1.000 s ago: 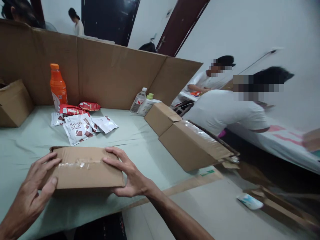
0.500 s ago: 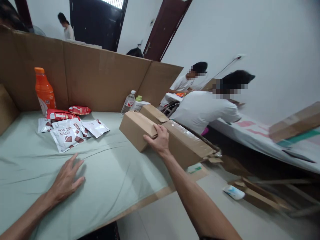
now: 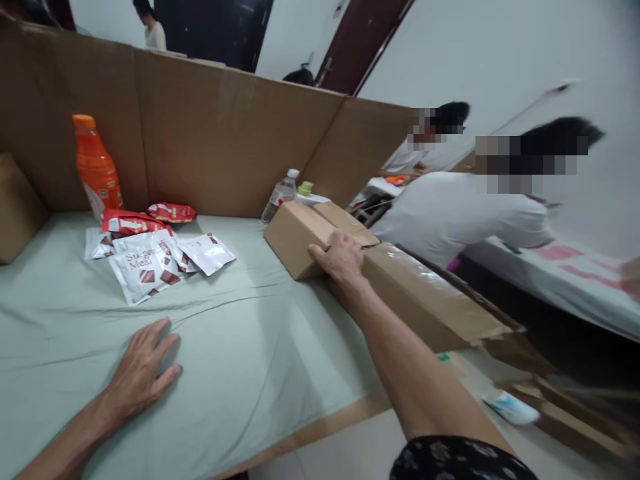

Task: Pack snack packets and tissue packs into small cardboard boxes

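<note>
My right hand point(image 3: 341, 259) has its fingers curled over the near end of a small cardboard box point(image 3: 295, 233), with the thumb on its left side. This box sits on the green cloth point(image 3: 220, 373), beside a longer taped cardboard box point(image 3: 425, 287). Fingers spread and holding nothing, my left hand point(image 3: 145, 363) is at the cloth's left part. Beyond it lie white packets printed "Super Meal" point(image 3: 145, 270) and red packets point(image 3: 135, 223). An orange bottle point(image 3: 99, 170) stands behind them. Behind the small box are a clear bottle point(image 3: 280, 197) and a green-capped container point(image 3: 306, 190).
A tall cardboard panel point(image 3: 225, 133) walls off the table's back. Another cardboard box point(image 3: 17, 210) stands at the left edge. On the right, a person in a white shirt point(image 3: 465, 210) leans over another table. An open carton point(image 3: 575, 420) lies on the floor.
The small box, under my right hand, has shifted slightly back towards the clear bottle. My left hand stays open over the cloth. The whole view has turned a little left.
</note>
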The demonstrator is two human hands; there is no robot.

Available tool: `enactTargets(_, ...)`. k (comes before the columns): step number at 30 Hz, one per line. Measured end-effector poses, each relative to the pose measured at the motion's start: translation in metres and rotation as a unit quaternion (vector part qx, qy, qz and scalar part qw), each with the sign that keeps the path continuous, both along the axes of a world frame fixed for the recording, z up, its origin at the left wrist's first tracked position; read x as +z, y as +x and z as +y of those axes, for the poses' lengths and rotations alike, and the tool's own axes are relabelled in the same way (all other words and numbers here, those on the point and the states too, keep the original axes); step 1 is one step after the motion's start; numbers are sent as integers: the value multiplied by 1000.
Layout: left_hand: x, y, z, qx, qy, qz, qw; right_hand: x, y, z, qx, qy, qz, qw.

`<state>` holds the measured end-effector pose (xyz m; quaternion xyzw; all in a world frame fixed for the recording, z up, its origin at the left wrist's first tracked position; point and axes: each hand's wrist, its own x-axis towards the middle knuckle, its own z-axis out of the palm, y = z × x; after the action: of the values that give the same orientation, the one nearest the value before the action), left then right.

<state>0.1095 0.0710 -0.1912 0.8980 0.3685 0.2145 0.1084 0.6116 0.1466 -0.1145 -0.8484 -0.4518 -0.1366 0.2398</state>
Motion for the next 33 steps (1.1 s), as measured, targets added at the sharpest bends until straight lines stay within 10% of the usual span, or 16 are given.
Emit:
enactTargets(5,5,4,-11,11,-44,20,999,-29,-30,-31,46,210,4,977)
enactTargets(12,11,14,-22,35,-83,28,996,-123,-174,-65,327,-53,33,943)
enactTargets(18,39,-15,-18,84,-40,-14,996,-140,-252,-68,455,-11,-3,890)
enactTargets(27,139,-163,113,379,73,-60,921,-146,-255,-74,435,10,-109,894)
enactTargets(33,185,-212,175,468,119,-42,875,-136,-257,-76,444,35,-151,883)
